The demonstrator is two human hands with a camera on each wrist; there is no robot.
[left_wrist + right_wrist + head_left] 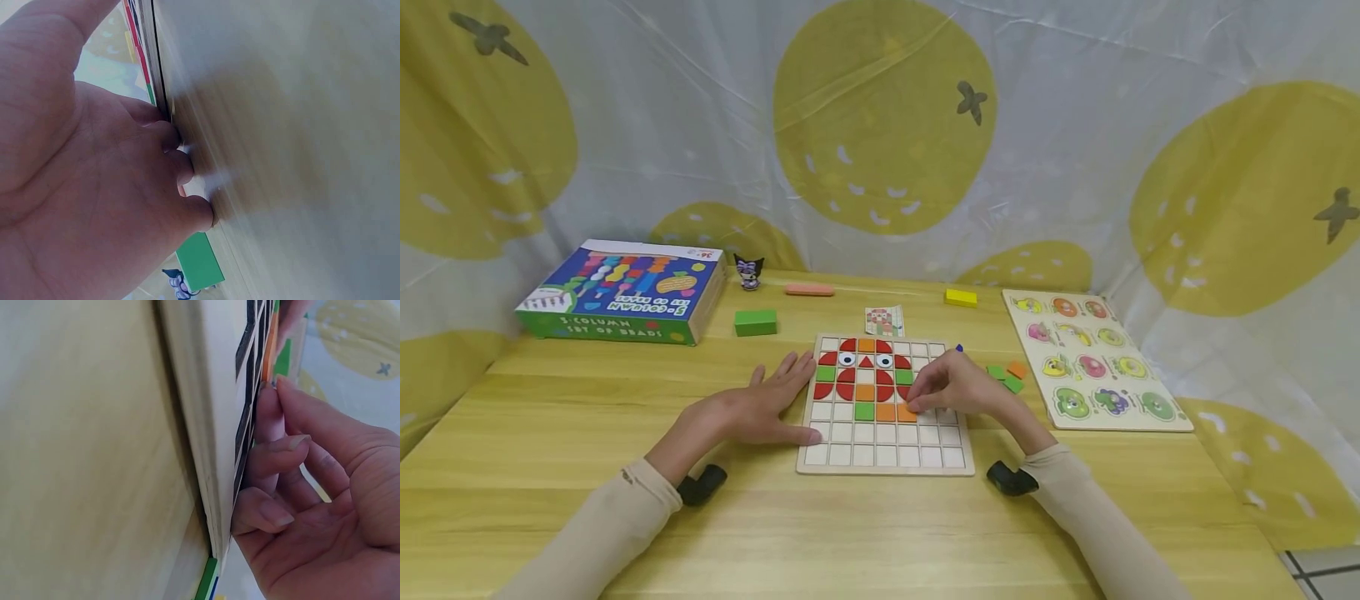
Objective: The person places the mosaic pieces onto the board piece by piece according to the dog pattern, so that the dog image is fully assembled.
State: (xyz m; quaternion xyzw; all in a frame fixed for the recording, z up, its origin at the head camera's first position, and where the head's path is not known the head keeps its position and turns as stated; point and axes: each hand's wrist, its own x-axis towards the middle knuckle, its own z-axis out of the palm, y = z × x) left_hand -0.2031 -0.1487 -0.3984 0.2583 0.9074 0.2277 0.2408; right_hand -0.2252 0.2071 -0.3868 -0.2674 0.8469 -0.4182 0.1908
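Observation:
A wooden grid board (pixel 886 458) lies on the table, its upper cells filled with red, orange and green pieces and two eye discs. Along its left edge rests my left hand (pixel 763 408), fingers extended and the thumb over the lower left cells. My right hand (pixel 957 383) leans over the board's right side. Its thumb and index fingertip pinch at an orange tile (pixel 907 413), which sits in the row with another orange tile (pixel 886 412) and a green tile (pixel 864 412). In the right wrist view the other fingers curl beside the board.
Loose green and orange tiles (pixel 1013 384) lie right of the board, before a fruit puzzle board (pixel 1037 350). Behind stand a pattern card (pixel 884 321), a yellow block (pixel 961 297) and a pink bar (pixel 809 289). Leftward are a green block (pixel 756 322), a figurine (pixel 748 272) and a bead-set box (pixel 625 292).

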